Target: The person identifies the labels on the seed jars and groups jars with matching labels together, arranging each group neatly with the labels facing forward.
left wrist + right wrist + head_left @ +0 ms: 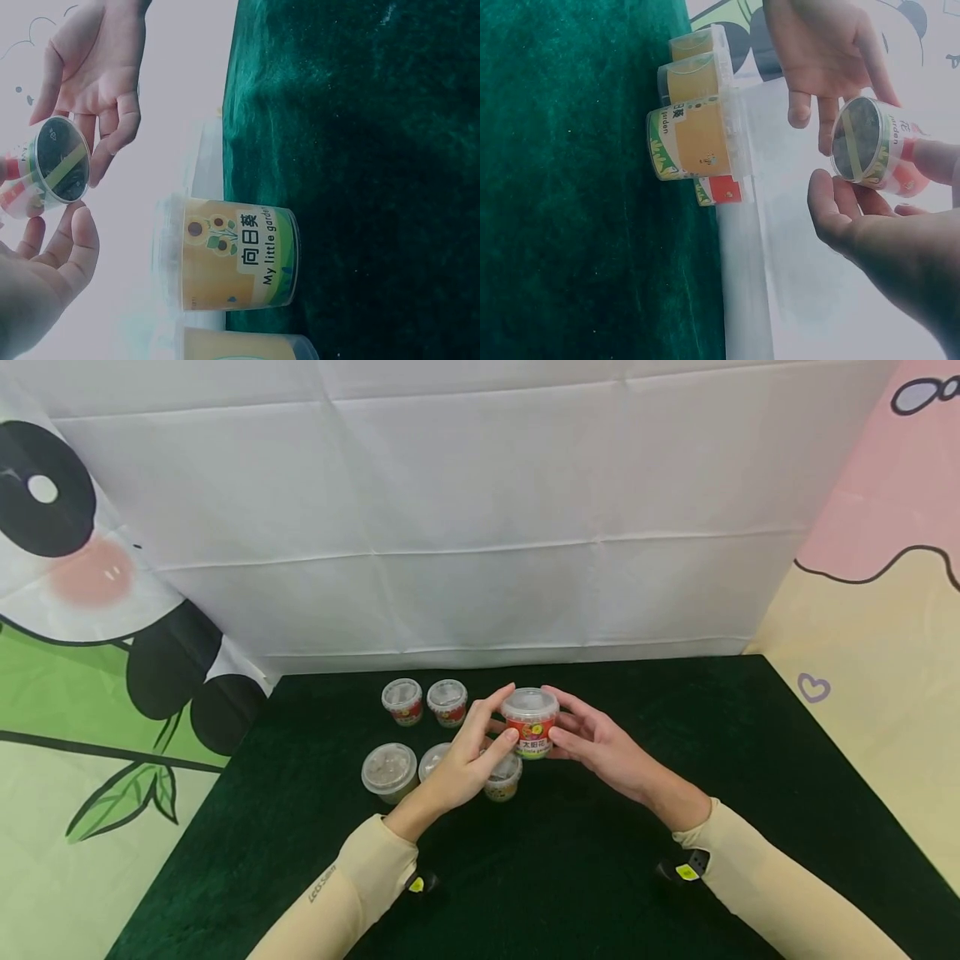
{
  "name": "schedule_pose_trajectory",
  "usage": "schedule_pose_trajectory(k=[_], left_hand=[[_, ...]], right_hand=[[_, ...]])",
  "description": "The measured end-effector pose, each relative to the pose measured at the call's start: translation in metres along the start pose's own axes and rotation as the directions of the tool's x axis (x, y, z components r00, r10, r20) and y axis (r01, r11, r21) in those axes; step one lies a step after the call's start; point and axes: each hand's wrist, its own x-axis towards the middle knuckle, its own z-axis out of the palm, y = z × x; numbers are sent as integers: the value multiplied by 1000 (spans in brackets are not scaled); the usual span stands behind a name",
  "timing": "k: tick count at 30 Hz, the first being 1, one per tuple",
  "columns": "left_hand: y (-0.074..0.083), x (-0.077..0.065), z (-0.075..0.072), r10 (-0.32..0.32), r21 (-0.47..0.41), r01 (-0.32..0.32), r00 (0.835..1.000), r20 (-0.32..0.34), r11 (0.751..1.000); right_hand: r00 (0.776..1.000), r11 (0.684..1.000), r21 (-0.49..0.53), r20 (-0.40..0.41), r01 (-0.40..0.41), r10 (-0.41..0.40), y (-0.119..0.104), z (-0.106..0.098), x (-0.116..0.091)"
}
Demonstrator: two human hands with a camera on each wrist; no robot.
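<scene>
Both hands hold a clear lidded plastic cup [531, 720] with a red flower label, raised above the green cloth. On its left side, the left hand [467, 764] grips it between thumb and fingers. Opposite, the right hand [600, 745] does the same. From below, in the left wrist view, the cup's clear base [63, 159] shows dark contents and a pale strip. Just under the left hand stands a yellow-labelled cup [502, 777] with sunflowers printed on it. The left wrist partly covers another lidded cup [432, 760] beside it.
A larger-looking lidded cup [389, 772] stands at the left of the front row. Behind it are two red-labelled cups, one [402, 700] left of the other [447, 702]. The dark green tablecloth [600, 877] meets a white cloth backdrop [480, 527] at the back.
</scene>
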Motion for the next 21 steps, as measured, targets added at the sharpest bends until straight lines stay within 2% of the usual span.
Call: schedule_pose_trajectory(k=[15, 21], left_hand=[[-2, 3, -5, 12, 9, -12, 1000, 14, 1000], [-6, 3, -9, -8, -38, 9, 999, 35, 999]], right_hand=[[1000, 999, -34, -17, -19, 18, -1, -1, 2], [999, 998, -50, -25, -32, 31, 0, -1, 3]])
